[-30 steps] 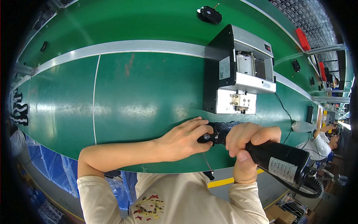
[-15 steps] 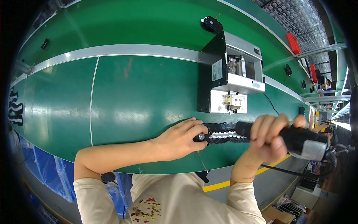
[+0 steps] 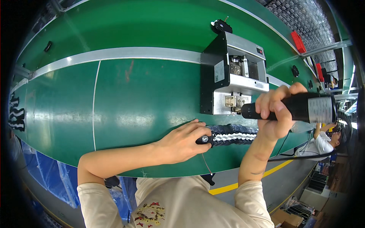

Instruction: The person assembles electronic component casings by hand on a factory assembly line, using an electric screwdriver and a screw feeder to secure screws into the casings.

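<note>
My right hand (image 3: 275,114) is wrapped round a black electric screwdriver (image 3: 302,106) with a pale label, lying nearly level in the air. Its nose overlaps the front pick-up block (image 3: 230,101) of a black and silver screw feeder (image 3: 211,89); I cannot tell whether the two touch. Flat on the green bench, my left hand (image 3: 182,140) closes its fingers on the left end of a long black ribbed part (image 3: 232,130) with a white zigzag strip along it. A round screw-like fitting shows at that end. From beneath hangs a thin wire (image 3: 207,164).
A black device (image 3: 222,26) sits behind the feeder, and smaller black parts (image 3: 295,71) lie on the far bench strip. A metal rail (image 3: 133,52) crosses the bench. The screwdriver's cord (image 3: 300,157) trails right. Another person (image 3: 321,145) is at the far right.
My right hand has lifted the screwdriver up and away from the black ribbed part to the feeder's front. My left hand has stayed on the part.
</note>
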Tool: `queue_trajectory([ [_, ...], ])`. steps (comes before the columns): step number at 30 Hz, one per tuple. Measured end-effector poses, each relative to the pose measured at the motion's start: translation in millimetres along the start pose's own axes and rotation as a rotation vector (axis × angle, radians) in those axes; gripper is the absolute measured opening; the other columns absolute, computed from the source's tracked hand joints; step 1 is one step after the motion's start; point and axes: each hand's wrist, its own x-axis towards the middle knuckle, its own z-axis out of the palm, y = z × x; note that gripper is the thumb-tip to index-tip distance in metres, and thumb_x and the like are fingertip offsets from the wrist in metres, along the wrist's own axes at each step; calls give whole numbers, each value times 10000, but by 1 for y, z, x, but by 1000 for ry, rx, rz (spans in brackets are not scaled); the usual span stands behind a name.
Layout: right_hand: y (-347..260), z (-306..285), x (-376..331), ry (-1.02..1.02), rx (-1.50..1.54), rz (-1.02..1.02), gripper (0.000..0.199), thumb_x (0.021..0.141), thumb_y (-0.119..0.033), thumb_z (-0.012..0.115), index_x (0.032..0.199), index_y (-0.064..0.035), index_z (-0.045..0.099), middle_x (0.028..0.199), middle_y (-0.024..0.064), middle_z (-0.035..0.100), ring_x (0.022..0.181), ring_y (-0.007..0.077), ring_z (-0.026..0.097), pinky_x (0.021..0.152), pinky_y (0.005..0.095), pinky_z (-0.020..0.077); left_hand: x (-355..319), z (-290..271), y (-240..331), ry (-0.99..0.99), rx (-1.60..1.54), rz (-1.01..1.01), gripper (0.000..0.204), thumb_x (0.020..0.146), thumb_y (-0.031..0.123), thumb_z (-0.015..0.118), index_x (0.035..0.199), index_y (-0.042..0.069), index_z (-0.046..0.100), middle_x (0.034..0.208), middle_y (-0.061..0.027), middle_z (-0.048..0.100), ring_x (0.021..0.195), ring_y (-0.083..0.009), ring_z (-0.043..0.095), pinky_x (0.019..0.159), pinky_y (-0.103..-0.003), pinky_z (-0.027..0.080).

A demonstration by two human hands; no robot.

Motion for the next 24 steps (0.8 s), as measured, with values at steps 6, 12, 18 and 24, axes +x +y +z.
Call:
queue_trajectory([
  [6, -13, 2, -41, -74, 179, -7, 464, 759, -45, 565, 1183, -56, 376, 615, 30, 425, 408, 114, 397, 419, 279, 374, -1, -1, 0, -7, 1, -3, 264, 733, 98, 606, 995, 103, 638, 1119, -130, 476, 1110, -326, 484, 1028, -444, 395],
  [12, -13, 15, -72, -51, 196, 57, 441, 753, -34, 591, 1129, -64, 363, 602, 39, 435, 400, 131, 436, 397, 284, 405, 0, -3, 0, 12, 27, 6, 203, 764, 130, 617, 963, 122, 656, 1101, -112, 495, 1098, -321, 518, 1004, -449, 424],
  [18, -17, 20, -84, -7, 138, 155, 405, 755, -50, 672, 1023, -123, 377, 587, 42, 484, 437, 166, 481, 430, 313, 435, -1, 2, -1, 35, 22, 3, 190, 761, 144, 621, 943, 125, 670, 1095, -110, 499, 1100, -317, 518, 1009, -445, 421],
  [24, -14, 14, -87, -265, 61, -45, 389, 752, -14, 665, 1002, -85, 376, 632, 68, 533, 427, 168, 514, 408, 318, 487, -2, 1, 0, 2, -21, 3, 236, 755, 124, 592, 980, 100, 661, 1125, -122, 474, 1146, -333, 457, 1058, -450, 346],
])
